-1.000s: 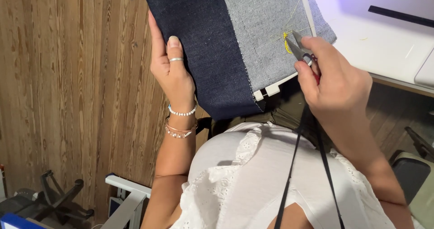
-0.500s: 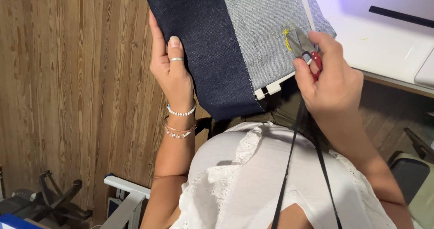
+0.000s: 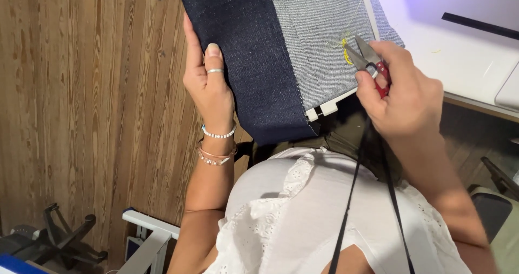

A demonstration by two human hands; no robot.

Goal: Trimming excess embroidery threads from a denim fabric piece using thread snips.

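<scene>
Just left of the right hand (image 3: pixel 403 95), snips (image 3: pixel 367 57) touch yellow thread (image 3: pixel 344 48).

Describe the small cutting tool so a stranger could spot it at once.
Start at the denim panel, dark blue on one side and pale grey on the other. At the grey side's edge, the right hand holds thread snips: short silver blades, red grip, tips at a yellow thread tangle.

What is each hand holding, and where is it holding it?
Left hand grips the denim fabric by its left edge. Right hand pinches thread snips at their red handle.
</scene>
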